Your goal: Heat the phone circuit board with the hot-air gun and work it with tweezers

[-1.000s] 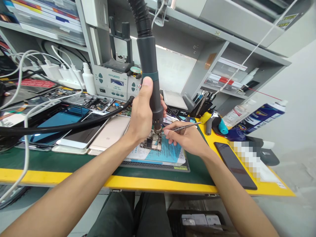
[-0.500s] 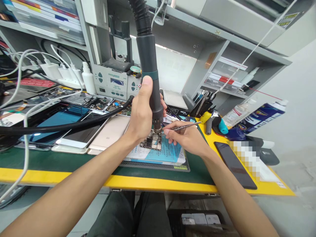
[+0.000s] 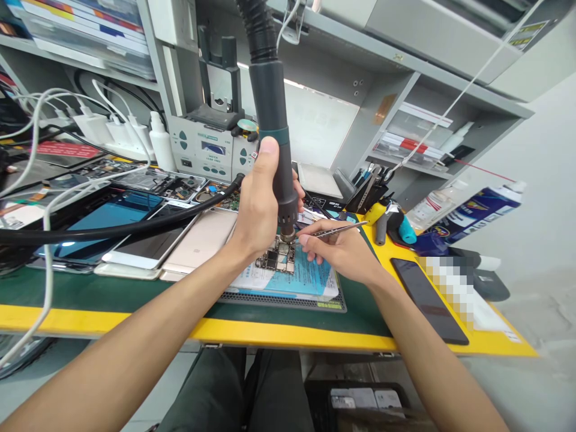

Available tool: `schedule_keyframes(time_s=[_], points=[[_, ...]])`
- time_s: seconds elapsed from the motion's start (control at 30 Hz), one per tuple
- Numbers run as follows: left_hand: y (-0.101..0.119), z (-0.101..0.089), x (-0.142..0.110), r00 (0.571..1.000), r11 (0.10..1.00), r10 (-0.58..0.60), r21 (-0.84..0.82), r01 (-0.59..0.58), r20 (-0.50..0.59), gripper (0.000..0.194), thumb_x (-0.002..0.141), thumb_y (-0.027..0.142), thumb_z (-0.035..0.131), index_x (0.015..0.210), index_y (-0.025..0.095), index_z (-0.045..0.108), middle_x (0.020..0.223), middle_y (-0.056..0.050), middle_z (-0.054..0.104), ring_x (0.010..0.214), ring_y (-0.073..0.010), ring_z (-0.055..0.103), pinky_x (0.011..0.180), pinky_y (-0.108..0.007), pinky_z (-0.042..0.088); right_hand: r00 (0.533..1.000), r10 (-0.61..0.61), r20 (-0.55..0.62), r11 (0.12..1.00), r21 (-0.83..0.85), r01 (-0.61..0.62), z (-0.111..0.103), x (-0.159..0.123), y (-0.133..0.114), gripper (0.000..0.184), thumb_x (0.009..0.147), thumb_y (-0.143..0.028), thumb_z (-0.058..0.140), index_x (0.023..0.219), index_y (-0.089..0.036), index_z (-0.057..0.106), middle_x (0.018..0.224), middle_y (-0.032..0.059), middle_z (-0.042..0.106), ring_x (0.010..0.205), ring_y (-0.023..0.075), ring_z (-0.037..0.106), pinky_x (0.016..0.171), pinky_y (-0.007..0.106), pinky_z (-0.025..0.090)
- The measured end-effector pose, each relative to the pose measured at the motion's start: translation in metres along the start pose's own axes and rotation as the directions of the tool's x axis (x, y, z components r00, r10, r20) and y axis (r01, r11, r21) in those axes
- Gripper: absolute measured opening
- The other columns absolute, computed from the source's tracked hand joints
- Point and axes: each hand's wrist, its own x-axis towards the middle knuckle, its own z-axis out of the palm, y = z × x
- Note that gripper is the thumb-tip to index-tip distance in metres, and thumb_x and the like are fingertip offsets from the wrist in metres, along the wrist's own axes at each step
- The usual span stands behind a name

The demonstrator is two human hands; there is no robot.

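My left hand (image 3: 261, 201) is wrapped round the dark handle of a hot air gun (image 3: 272, 99), which stands nearly upright with its metal nozzle pointing down. Just under the nozzle lies a small phone circuit board (image 3: 275, 257), on a blue and white printed sheet (image 3: 310, 281). A pair of metal tweezers (image 3: 335, 230) is pinched in my right hand (image 3: 339, 249), its back end sticking out to the right. The tips of the tweezers are hidden by the fingers and the nozzle, so contact with the board cannot be made out.
Several phones, among them a gold one (image 3: 198, 240), lie left of the board. A black hose (image 3: 121, 234) and a white cable (image 3: 47, 258) cross that side. A grey soldering station (image 3: 211, 149) stands behind. To the right lies a black phone (image 3: 427, 300).
Both hands, the hot air gun and the tweezers keep almost the same place. Only a very slight shift of the view shows.
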Motion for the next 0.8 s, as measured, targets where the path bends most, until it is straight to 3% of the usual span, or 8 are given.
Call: schedule_keyframes(time_s=[0.27,0.8], points=[[-0.0008,-0.0003,0.0004,1.000,1.000,-0.007,0.012,0.007,0.002,0.064,0.100,0.076,0.040,0.068,0.022,0.053,0.065,-0.006,0.053,0.068,-0.0217,0.067,0.049,-0.029,0.049,1.000,-0.003,0.000,1.000,-0.007,0.003,-0.0005,0.0004,0.0002,0.022,0.093,-0.038,0.077,0.095,-0.016,0.078,0.078,0.0055,0.075,0.060,0.0155,0.066,0.055,0.027,0.054],[0.0052,0.0048,-0.0016,0.998,0.999,-0.040,-0.008,0.040,-0.045,0.067,0.101,0.076,0.038,0.071,0.020,0.061,0.065,-0.006,0.058,0.052,-0.0172,0.058,0.046,-0.031,0.049,1.000,0.005,0.003,1.000,-0.002,-0.005,-0.0003,0.0002,0.0005,0.025,0.094,-0.040,0.077,0.096,-0.015,0.078,0.078,0.0054,0.074,0.060,0.0156,0.066,0.056,0.027,0.054]])
